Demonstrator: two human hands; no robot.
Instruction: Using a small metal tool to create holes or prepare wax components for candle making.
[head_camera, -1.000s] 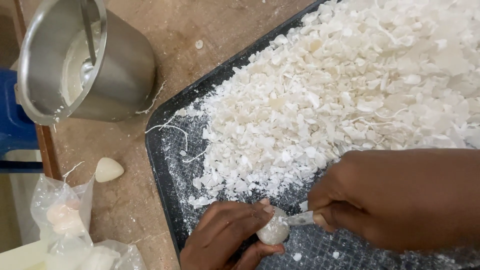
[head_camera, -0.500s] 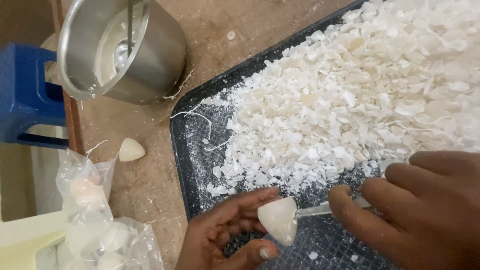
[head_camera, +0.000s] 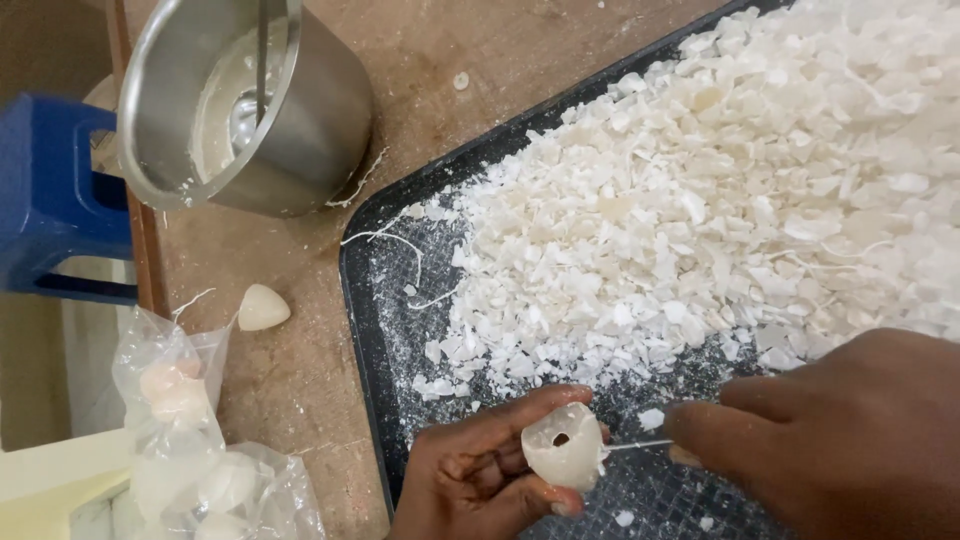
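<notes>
My left hand (head_camera: 480, 470) grips a small white waxy lump (head_camera: 562, 446) with a little hole in its face, low over the near corner of a black tray (head_camera: 362, 310). My right hand (head_camera: 830, 440) holds a thin knife (head_camera: 640, 445) whose blade tip touches the lump's right side. A broad heap of white flakes (head_camera: 720, 190) covers most of the tray, just beyond both hands.
A steel pot (head_camera: 245, 100) with a spoon inside stands on the brown table at the upper left. A loose white lump (head_camera: 262, 307) lies left of the tray. Clear plastic bags (head_camera: 190, 440) with more lumps sit at the lower left. A blue stool (head_camera: 50, 195) is beyond the table edge.
The lump has been turned in my left hand and now shows a hole in its face. My right hand dropped lower, the blade still against the lump.
</notes>
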